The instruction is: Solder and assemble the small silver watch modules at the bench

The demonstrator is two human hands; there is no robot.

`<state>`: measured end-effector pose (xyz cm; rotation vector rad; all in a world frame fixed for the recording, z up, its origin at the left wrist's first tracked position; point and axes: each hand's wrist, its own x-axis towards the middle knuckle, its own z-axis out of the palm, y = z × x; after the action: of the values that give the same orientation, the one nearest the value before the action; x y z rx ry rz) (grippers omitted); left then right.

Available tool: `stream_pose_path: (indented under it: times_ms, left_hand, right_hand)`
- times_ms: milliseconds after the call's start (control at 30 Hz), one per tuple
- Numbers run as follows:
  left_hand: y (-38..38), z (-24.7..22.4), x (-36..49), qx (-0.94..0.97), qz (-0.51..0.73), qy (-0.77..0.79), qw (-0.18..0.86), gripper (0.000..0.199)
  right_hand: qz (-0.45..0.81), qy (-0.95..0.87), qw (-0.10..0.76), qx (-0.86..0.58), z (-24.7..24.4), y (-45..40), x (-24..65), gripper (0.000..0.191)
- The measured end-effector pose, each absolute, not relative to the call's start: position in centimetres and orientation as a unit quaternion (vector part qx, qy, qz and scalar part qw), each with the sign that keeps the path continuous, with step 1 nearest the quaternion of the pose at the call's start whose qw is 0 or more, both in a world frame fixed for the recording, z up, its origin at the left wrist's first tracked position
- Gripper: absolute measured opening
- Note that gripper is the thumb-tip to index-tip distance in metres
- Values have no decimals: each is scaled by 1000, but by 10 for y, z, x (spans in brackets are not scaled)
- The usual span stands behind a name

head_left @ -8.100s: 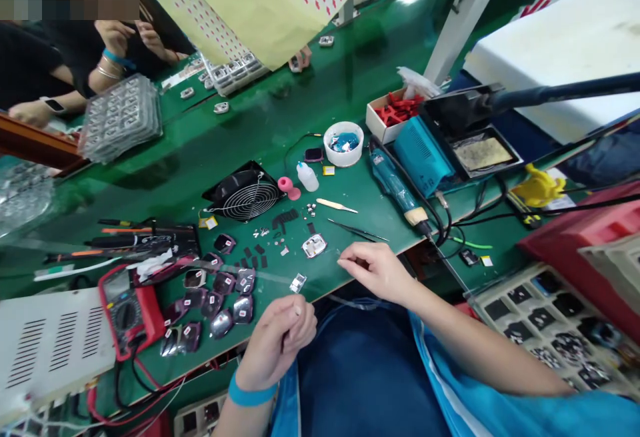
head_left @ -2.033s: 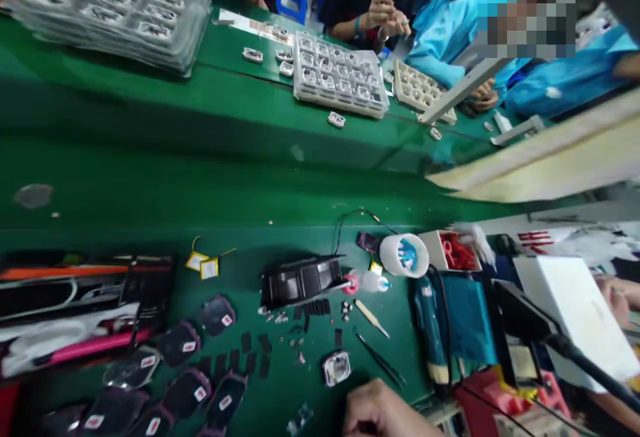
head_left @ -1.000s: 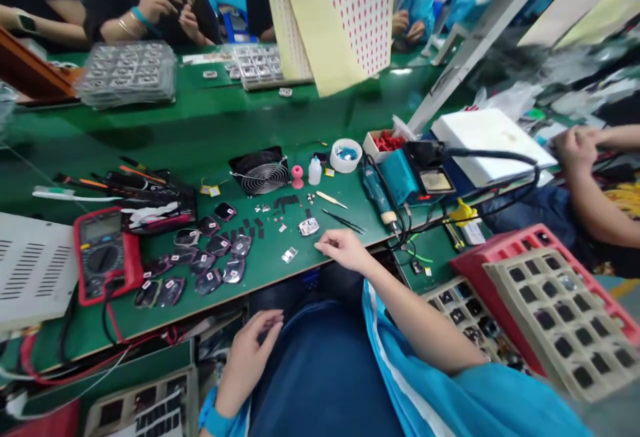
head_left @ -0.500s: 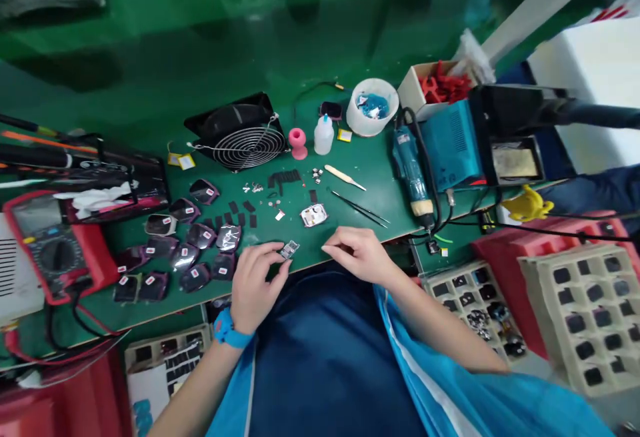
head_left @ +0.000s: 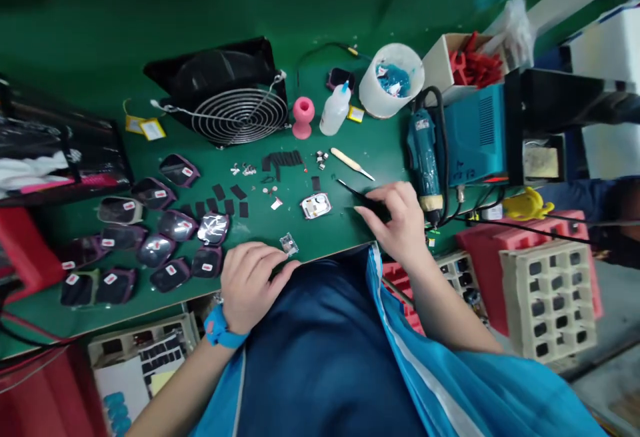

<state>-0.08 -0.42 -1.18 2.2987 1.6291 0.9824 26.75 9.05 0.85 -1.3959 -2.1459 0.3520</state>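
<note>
My left hand (head_left: 255, 285), with a blue band at the wrist, rests at the bench's front edge, fingers loosely stretched and side by side. Just beyond its fingertips lies a small circuit board (head_left: 289, 244) in the open. On the right, my right hand (head_left: 399, 220) has thumb and fingers around black tweezers (head_left: 351, 189); their thin tips point up-left, and the hand covers the rear part. Between the hands sits an opened white watch case (head_left: 316, 206). A cream-handled tool (head_left: 352, 164) lies above the tweezers.
Several dark watch faces with stickers (head_left: 169, 274) spread over the left side. A fan (head_left: 240, 117), a pink holder (head_left: 303, 117), a dropper bottle (head_left: 335, 109) and a white tub (head_left: 391, 80) stand behind. At right are an electric screwdriver (head_left: 424, 157) and a blue soldering station (head_left: 475, 134).
My left hand has let go of the circuit board, which now lies on the bench. My right hand has moved right and forward onto the tweezers. The view has shifted.
</note>
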Motion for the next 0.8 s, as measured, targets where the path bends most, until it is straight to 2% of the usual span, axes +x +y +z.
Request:
stream_pose_path:
  times_ms: [100,200,400,500,567,800]
  left_hand:
    - [-6,-13,1,755,345,554,66,20]
    - [-6,-14,2,749,346,561,69,21]
    - [-6,-12,4,755,320,568,75,17]
    - [-6,-11,3,756,318,566,80,15]
    - [-6,-11,3,761,315,561,81,15]
    - [-4,-10,4,758,318,562,89,18]
  right_hand:
    - [125,-812,203,-533,3,99,280,14]
    - [163,-807,191,-534,5,102,284,12]
    - [304,-680,303,-595,19,84,270,10]
    - [440,-622,365,-535,21,70,255,12]
    - [505,-619,374,-472,20,66,247,17]
    - [474,-681,349,-436,13,71,252,17]
